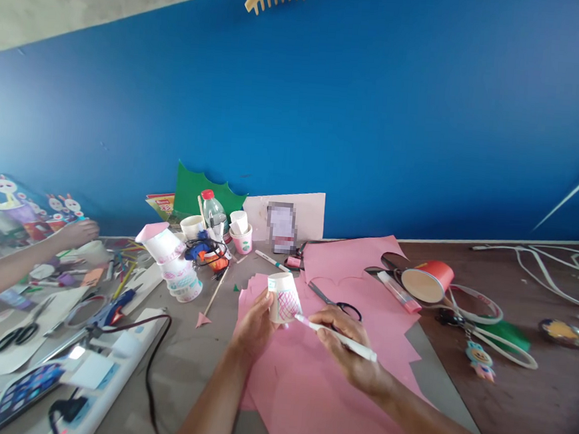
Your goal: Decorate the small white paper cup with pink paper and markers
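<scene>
Paper cup [286,298] upright above pink paper [316,393], its side pinched between left hand's [255,325] thumb and fingers; right hand [347,345] grips white marker [344,340], tip at cup's pink crosshatching.

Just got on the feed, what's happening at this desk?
The left hand steadies a white paper cup over pink paper sheets. The right hand holds a white marker, its tip at the cup's pink crisscross pattern. To the left, another person's hand is near some rabbit figures.

No readable text, unclear characters on red-yellow packet [163,202], pixelated phone screen [281,227]
</scene>
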`<state>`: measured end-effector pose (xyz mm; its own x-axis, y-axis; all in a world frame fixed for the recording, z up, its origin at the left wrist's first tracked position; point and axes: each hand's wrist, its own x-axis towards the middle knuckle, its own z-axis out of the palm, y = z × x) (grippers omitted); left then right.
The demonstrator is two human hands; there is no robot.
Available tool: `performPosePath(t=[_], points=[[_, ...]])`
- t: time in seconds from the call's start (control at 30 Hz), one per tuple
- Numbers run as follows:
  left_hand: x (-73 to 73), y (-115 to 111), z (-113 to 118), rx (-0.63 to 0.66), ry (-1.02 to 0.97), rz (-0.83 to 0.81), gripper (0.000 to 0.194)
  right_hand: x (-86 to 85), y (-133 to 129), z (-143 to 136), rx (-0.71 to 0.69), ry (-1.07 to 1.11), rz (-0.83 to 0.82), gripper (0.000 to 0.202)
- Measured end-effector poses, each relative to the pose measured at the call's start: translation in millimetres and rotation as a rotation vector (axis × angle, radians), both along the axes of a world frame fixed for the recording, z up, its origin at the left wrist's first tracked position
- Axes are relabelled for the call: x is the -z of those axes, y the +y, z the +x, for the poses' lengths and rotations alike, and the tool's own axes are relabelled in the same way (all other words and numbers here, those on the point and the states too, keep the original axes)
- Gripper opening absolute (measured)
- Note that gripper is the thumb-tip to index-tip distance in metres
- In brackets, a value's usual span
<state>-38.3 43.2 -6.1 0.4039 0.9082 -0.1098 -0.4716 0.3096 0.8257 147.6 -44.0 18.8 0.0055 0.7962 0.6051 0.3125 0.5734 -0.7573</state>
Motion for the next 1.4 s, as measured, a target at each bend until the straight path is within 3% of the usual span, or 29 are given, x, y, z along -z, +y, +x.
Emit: performPosePath(t=[0.4, 0.67, 0.97, 1.4], points=[[1.4, 3, 0, 0.021, -0.044, -0.014, 0.045, -1.9, -1, 2, -0.007, 0.033, -0.055, 0.017], [3.2, 3, -1, 0.015, -0.076, -0.004, 0.041, 1.9, 3, 4, 0.027, 0.187, -0.179, 0.019], [10.9, 6, -3, 0.040, -0.057, 0.000, 0.043, 2.5, 5, 3, 0.033, 0.163, -0.199, 0.020], [-1.1, 5, 0, 0.041, -0.088, -0.006, 0.046, 2.6, 4, 5, 0.036, 0.174, -0.207, 0.020]])
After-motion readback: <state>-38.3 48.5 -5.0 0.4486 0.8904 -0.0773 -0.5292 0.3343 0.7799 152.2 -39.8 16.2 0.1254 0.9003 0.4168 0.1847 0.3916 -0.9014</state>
